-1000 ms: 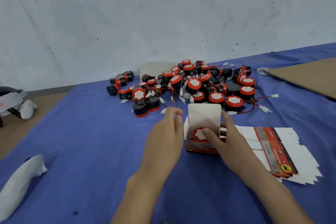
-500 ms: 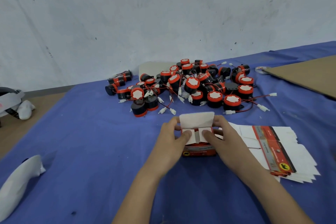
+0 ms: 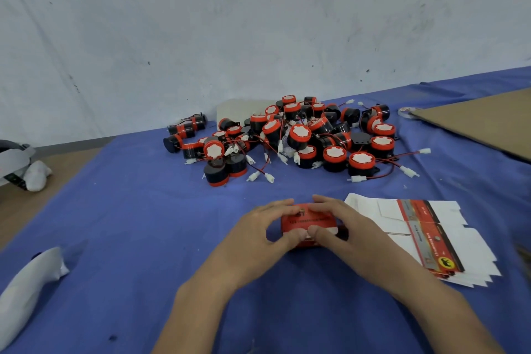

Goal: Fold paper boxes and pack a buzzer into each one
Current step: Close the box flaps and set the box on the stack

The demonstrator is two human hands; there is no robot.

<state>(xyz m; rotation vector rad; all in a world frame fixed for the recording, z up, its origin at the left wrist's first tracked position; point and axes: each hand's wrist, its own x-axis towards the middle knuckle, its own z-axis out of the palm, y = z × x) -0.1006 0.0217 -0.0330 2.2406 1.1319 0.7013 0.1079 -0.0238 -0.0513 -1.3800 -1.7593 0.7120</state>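
Note:
A small red paper box [image 3: 307, 220] stands on the blue cloth in front of me, its red top flap folded down over it. My left hand [image 3: 258, 236] grips its left side, fingers over the far edge and thumb on the near edge. My right hand [image 3: 350, 234] grips its right side the same way. The buzzer inside is hidden. A heap of black-and-red buzzers [image 3: 298, 138] with red wires and white plugs lies behind the box. A stack of flat, unfolded box blanks [image 3: 425, 236] lies to the right of my right hand.
A brown cardboard sheet [image 3: 488, 121] covers the far right of the table. A white wrapped object [image 3: 26, 293] lies at the near left edge. The blue cloth [image 3: 129, 224] ends at the left over bare wood, where a white device [image 3: 17, 167] sits. A grey wall stands behind.
The white top flap stood up over the open box with the buzzer showing. Both hands folded the side flaps in, then brought the top flap down, so the box now looks closed.

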